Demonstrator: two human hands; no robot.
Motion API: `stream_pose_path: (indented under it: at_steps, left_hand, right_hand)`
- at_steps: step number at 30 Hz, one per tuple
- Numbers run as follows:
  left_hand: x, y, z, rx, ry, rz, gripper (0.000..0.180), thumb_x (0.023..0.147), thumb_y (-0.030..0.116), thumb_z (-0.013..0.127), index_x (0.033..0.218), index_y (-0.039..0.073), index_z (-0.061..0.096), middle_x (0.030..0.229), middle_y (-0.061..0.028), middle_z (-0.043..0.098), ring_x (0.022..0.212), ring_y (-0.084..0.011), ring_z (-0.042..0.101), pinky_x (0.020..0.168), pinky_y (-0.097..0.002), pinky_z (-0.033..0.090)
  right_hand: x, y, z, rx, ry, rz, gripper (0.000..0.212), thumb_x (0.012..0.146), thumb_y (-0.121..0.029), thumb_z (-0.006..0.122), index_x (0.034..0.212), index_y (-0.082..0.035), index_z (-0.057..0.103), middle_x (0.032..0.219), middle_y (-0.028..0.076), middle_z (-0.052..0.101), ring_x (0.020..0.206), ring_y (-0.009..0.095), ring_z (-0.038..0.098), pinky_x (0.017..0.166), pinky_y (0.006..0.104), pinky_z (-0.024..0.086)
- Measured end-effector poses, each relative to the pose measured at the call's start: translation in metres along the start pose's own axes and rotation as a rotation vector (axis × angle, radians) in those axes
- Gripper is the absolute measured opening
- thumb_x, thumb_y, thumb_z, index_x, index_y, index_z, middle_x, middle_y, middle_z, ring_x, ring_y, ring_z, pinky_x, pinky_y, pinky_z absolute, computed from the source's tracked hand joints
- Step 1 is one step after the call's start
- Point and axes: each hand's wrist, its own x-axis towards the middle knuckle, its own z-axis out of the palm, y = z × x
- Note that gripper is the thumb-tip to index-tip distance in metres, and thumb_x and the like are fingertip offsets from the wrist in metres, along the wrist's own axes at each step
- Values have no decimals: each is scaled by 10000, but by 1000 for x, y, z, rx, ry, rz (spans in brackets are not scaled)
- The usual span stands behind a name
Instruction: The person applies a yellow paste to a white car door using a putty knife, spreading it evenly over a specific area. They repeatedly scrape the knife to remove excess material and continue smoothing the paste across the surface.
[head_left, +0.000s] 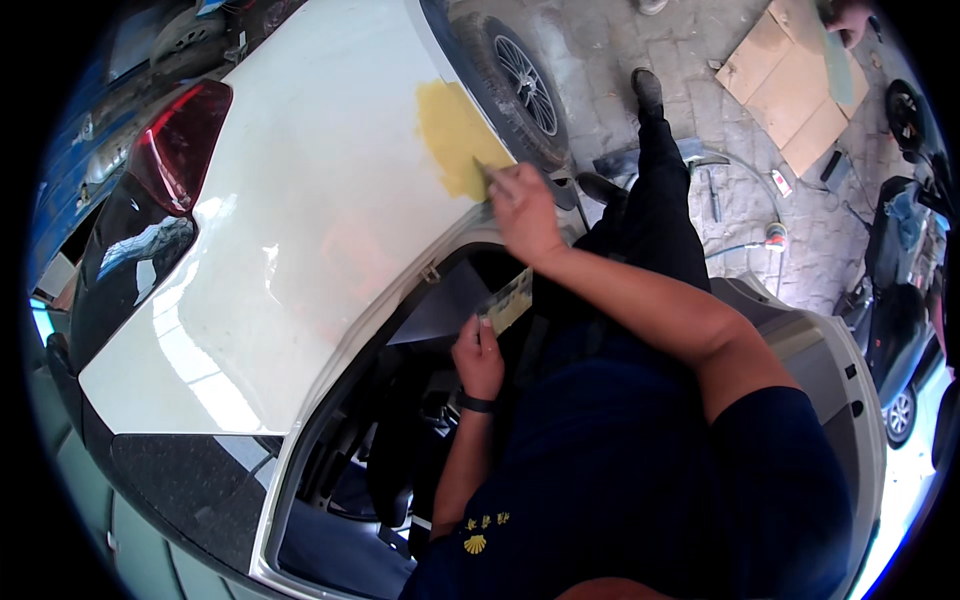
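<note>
A pale car body panel point(310, 180) fills the left half, with a patch of yellow body filler point(447, 135) near the rear wheel arch. My right hand point(526, 215) is closed at the lower edge of this patch, gripping a small grey putty spreader point(482, 168) whose tip meets the filler. Most of the spreader is hidden by my fingers. Lower down, in front of the open door frame, my left hand point(480, 358) pinches a flat putty scraper point(508, 304) smeared with yellow filler. A dark band circles my left wrist.
The car's wheel point(522, 85) is just beyond the patch. An open car door point(805, 370) stands to my right. On the paved floor lie flattened cardboard point(785, 85), a round sander with a hose point(775, 237) and tools. Another person's hand point(850, 22) shows top right; a motorbike stands at right.
</note>
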Motion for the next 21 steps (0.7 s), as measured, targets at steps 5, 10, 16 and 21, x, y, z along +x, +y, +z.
stream_pose_path:
  at_steps: [5, 10, 16, 21]
  left_hand:
    - [-2, 14, 2, 17, -19, -3, 265, 1124, 162, 542, 1060, -65, 662, 867, -76, 662, 831, -101, 554, 770, -295, 492]
    - [11, 56, -15, -301, -1, 40, 233, 1126, 146, 535, 1100, -45, 665, 987, -47, 668, 925, -108, 560, 836, -294, 488]
    - [32, 119, -9, -609, -178, 62, 224, 1138, 162, 535, 1091, -22, 653, 959, 0, 636, 899, -71, 519, 826, -250, 461]
    - [35, 111, -8, -608, -173, 76, 204, 1154, 149, 516, 1192, -15, 632, 1084, -50, 679, 1012, -109, 639, 904, -274, 532]
  right_hand:
    - [-38, -38, -23, 131, -271, -113, 336, 999, -63, 661, 1326, -59, 738, 1094, 156, 671, 1034, 323, 664, 931, 387, 527]
    - [5, -44, -136, 277, -366, -109, 316, 1036, -60, 628, 1333, -13, 724, 1140, 117, 682, 1075, 223, 656, 983, 340, 515]
    - [-9, -64, -179, 666, -717, 171, 296, 1051, -91, 673, 1313, 37, 727, 1279, 98, 679, 1170, 181, 638, 1023, 319, 494]
    - [9, -70, -214, 268, -833, -120, 270, 1035, -72, 673, 1276, 33, 732, 1255, 145, 696, 1127, 246, 668, 981, 358, 516]
